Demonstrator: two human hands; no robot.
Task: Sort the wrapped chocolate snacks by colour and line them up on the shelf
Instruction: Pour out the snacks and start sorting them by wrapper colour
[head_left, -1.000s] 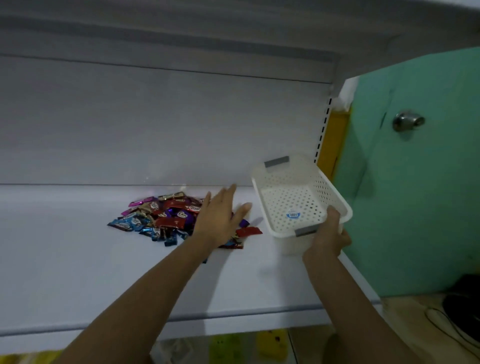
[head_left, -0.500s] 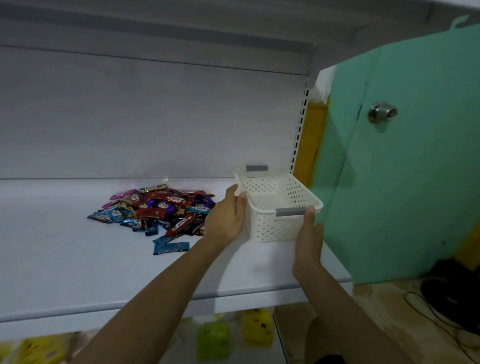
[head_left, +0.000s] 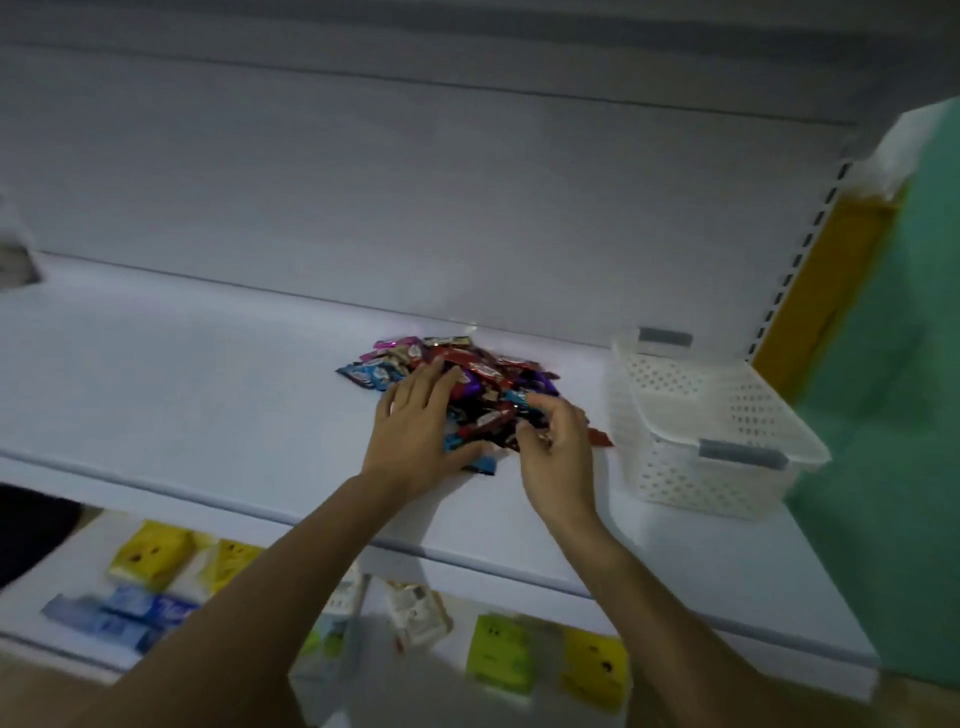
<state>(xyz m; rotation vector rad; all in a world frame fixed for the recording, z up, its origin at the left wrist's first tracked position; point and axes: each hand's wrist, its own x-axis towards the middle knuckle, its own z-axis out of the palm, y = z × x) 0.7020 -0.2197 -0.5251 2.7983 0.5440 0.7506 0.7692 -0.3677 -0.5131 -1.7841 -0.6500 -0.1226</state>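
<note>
White shelf (head_left: 208, 395) bearing a mixed-colour heap of snacks (head_left: 483, 370) near its back wall, the left hand (head_left: 415, 436) lying flat with straight fingers on the heap, the right hand (head_left: 556, 447) curling its fingers round wrappers at the heap's right edge, and a basket (head_left: 691, 478) standing near on the right.

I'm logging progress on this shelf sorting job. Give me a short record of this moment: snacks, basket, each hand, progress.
snacks: one mixed-colour pile on the shelf, unsorted
basket: white, looks empty, on the shelf right of the snacks
left hand: flat on the pile, fingers straight
right hand: fingers curled at the pile's right edge; whether it grips a snack is unclear
progress: no colour rows laid out yet
</note>
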